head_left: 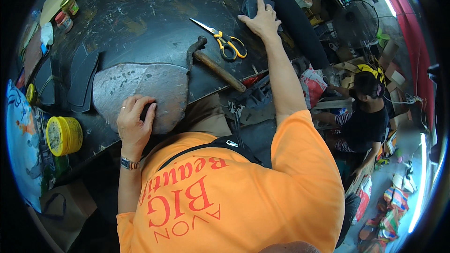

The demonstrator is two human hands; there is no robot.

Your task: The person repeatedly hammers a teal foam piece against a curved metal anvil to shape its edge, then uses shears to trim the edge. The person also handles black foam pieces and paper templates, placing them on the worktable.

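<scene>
My left hand [134, 124] rests on the near part of a worn grey-brown slab [145, 84] at the table's front edge. Its fingers are curled toward the thumb around a dark patch that I cannot make out. Stretched to the far right, my right hand [264, 22] lies with fingers spread on a stack of dark, rounded flat pieces [251, 5]. Between the hands, a hammer [218, 68] with a wooden handle leans its head by the slab's corner. Yellow-and-black scissors [225, 41] lie just beyond it, blades partly apart.
Dark sole-shaped pieces [83, 82] lie left of the slab, near a yellow tub [64, 136]. Small jars [64, 21] stand at the far left. A long black roll [300, 26] borders the table's right side. Another person [368, 107] sits at the right, near a fan [356, 21].
</scene>
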